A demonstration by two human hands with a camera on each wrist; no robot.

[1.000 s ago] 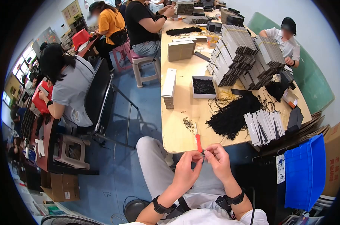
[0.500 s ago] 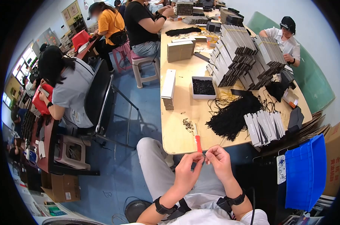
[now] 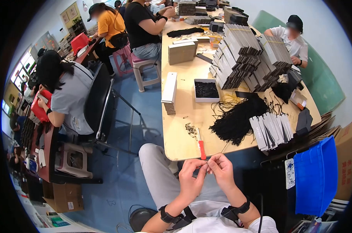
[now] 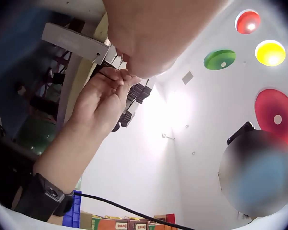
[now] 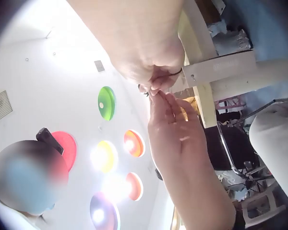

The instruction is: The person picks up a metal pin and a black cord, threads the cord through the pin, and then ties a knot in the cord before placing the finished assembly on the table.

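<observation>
Both hands meet in front of my lap, just below the wooden table's (image 3: 176,149) near edge. My left hand (image 3: 192,175) and my right hand (image 3: 221,171) pinch a small dark cord (image 3: 207,164) between their fingertips, which touch each other. In the right wrist view the right hand (image 5: 146,52) shows a thin dark loop of the cord (image 5: 175,72) at its fingertips, and the left hand (image 5: 175,129) reaches up to it. The left wrist view shows the left hand (image 4: 149,33) close up, the right hand (image 4: 102,98) against it. The cord itself is mostly hidden by the fingers.
On the table near me lie a red-handled tool (image 3: 201,149), small metal clips (image 3: 190,129), a heap of black cords (image 3: 238,118) and fanned grey cards (image 3: 271,131). A blue bin (image 3: 315,176) stands at my right. Other people sit around.
The hands stay together at the same spot, fingertips shifting slightly on the cord. The head view has tilted a little, so the table sits slightly higher in the frame.
</observation>
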